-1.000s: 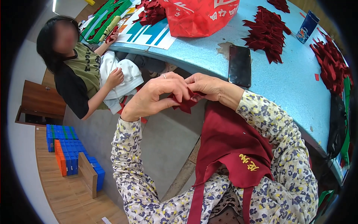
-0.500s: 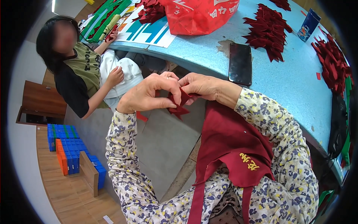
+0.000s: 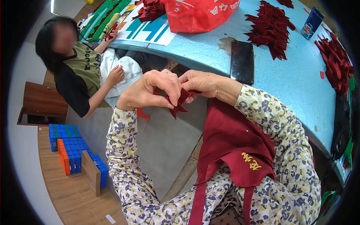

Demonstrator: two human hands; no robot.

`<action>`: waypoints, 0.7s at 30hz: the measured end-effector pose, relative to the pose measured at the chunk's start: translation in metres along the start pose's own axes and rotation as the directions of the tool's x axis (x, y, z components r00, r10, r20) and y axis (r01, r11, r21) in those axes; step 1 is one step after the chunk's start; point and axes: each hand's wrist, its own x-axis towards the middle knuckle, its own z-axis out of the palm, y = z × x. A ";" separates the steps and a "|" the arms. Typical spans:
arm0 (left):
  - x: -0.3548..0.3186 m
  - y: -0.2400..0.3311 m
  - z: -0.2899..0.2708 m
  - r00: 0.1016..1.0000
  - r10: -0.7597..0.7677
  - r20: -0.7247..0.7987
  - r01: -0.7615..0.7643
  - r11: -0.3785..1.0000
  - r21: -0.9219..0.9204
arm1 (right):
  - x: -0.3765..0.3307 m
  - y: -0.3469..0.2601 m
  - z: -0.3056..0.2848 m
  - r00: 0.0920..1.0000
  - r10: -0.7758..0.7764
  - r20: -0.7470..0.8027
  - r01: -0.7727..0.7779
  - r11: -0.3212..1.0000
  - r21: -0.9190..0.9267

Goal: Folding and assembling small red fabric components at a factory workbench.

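A small dark red cloth piece with pointed ends [image 3: 181, 104] is held in the air between both hands, just off the table's near edge. My left hand [image 3: 152, 90] pinches it between thumb and forefinger. On its other side, my right hand [image 3: 207, 84] grips it with bent fingers; some of those fingertips are hidden. A strip of brighter red [image 3: 142, 113] shows below the left hand. Beneath and to the right hangs the dark red apron [image 3: 234, 144] I wear.
The light blue table [image 3: 285, 86] bears a black phone [image 3: 242, 62], piles of pointed dark red pieces [image 3: 268, 30], a red bag [image 3: 202, 17] and a blue can [image 3: 312, 23]. A seated person [image 3: 80, 71] is at the left, near green trays [image 3: 108, 17]. Blue crates [image 3: 77, 150] stand beyond.
The cloth piece has turned slightly between my fingers, and its points now spread lower right. My left fingers have shifted a little; both hands keep hold.
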 end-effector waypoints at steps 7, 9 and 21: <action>0.004 0.007 0.002 0.999 -0.044 0.012 0.044 0.998 0.049 | 0.001 -0.002 0.007 0.999 -0.046 -0.028 0.045 0.999 -0.024; 0.004 0.011 0.004 0.992 -0.123 -0.022 0.125 0.987 0.105 | 0.002 -0.001 0.009 0.995 -0.101 -0.018 0.101 0.994 -0.038; 0.007 0.044 0.027 0.970 -0.244 -0.009 0.213 0.827 0.520 | -0.010 0.005 -0.003 0.987 -0.112 0.119 0.124 0.987 -0.102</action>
